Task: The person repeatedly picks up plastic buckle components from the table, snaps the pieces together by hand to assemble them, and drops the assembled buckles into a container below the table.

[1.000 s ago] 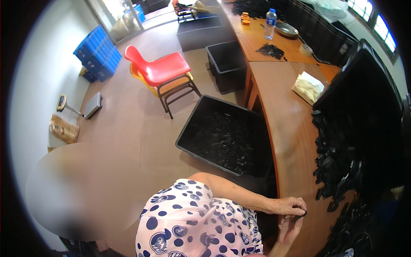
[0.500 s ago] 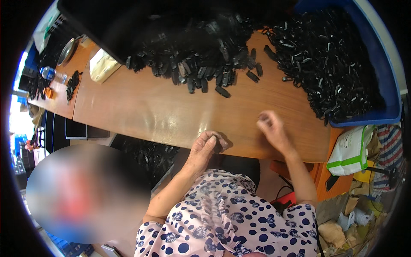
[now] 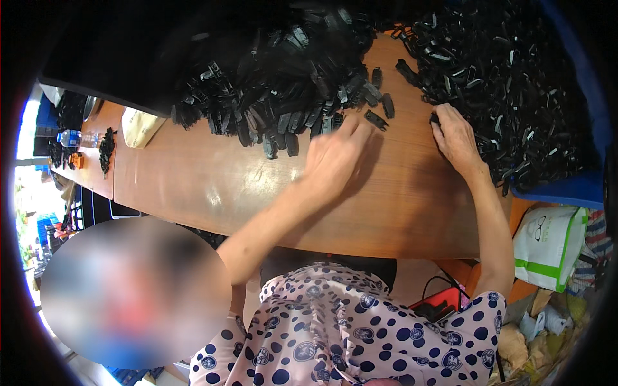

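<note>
At the near edge of a heap of small black plastic parts (image 3: 283, 106), my left hand (image 3: 338, 154) reaches in with bent fingers drawn together. Whatever its fingertips hold is hidden beneath them. A loose oblong black part (image 3: 375, 120) lies just right of those fingers. My right hand (image 3: 457, 141) rests at the left side of a second pile of black pieces (image 3: 515, 96), its fingers curled on a dark piece (image 3: 435, 119) that shows only in part. The pieces in this second pile look thinner and clip-like, with shiny edges.
Both piles lie at the far side of a brown wooden table (image 3: 257, 193), the right one against a blue bin (image 3: 566, 186). A pale cloth-like bundle (image 3: 140, 127) and a water bottle (image 3: 69, 137) are at far left. A white-green bag (image 3: 550, 248) hangs at right.
Both hands have moved away from my body. The left went from the table's near edge to the left heap; the right went up to the right pile. The view has shifted slightly.
</note>
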The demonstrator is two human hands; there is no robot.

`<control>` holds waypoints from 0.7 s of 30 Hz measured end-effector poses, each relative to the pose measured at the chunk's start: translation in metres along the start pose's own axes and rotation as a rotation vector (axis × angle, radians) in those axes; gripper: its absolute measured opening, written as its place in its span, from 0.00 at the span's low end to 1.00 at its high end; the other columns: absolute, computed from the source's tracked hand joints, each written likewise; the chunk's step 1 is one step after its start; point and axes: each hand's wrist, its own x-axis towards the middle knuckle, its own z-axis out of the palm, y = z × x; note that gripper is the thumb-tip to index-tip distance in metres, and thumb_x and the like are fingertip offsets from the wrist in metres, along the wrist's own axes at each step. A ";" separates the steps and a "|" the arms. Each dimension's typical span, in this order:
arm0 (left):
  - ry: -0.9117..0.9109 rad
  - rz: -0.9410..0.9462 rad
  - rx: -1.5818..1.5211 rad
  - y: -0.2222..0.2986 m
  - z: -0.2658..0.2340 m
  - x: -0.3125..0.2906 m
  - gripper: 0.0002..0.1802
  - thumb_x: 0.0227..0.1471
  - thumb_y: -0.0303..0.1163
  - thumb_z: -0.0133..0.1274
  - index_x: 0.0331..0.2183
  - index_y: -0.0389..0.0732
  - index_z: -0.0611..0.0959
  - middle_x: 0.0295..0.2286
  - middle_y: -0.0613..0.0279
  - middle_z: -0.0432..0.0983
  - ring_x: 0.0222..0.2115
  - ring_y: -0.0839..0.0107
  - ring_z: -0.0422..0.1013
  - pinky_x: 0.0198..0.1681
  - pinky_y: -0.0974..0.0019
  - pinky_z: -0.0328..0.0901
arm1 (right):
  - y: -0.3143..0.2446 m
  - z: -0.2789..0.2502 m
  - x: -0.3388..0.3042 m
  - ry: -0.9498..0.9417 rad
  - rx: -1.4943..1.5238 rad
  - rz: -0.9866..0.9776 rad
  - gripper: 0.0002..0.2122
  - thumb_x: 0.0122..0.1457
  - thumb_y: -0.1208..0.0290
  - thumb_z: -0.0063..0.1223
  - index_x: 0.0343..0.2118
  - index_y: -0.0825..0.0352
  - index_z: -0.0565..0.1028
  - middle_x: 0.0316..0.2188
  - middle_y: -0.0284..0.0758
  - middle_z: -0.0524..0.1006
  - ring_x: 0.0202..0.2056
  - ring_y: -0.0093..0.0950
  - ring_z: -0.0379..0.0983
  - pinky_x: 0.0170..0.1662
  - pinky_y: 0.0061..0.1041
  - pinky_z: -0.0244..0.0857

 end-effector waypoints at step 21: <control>0.040 -0.023 -0.578 0.030 -0.017 -0.072 0.16 0.47 0.22 0.55 0.41 0.36 0.73 0.35 0.54 0.73 0.31 0.66 0.73 0.34 0.68 0.67 | -0.147 -0.022 -0.066 -0.056 2.299 0.513 0.07 0.57 0.78 0.52 0.36 0.65 0.68 0.31 0.38 0.76 0.31 0.25 0.74 0.34 0.20 0.67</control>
